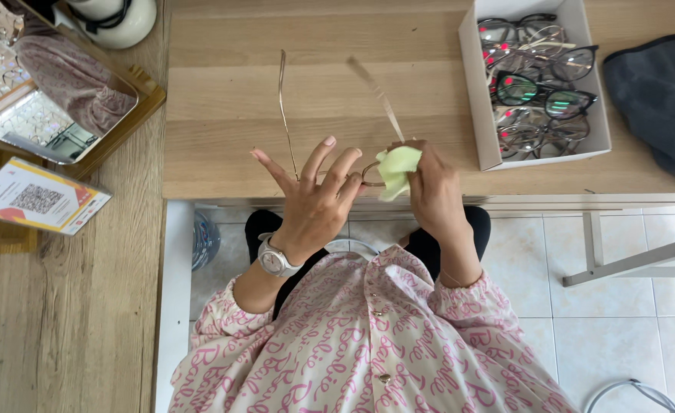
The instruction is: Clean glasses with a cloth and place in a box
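I hold a pair of thin metal-framed glasses (282, 99) over the near edge of a light wooden table (223, 84), temples pointing away from me. My left hand (314, 195) grips the frame's left side with its fingers spread; a white wristwatch (275, 260) sits on that wrist. My right hand (433, 187) presses a pale yellow-green cloth (395, 168) against the right lens, whose rim shows just beside the cloth. The lenses are mostly hidden by my fingers and the cloth.
A white open box (472, 84) with several pairs of glasses stands at the back right. A dark grey pouch (658, 99) lies right of it. A framed mirror (55, 92) and a printed card (35, 197) sit on the left counter. A white metal frame (620, 264) stands on the tiled floor.
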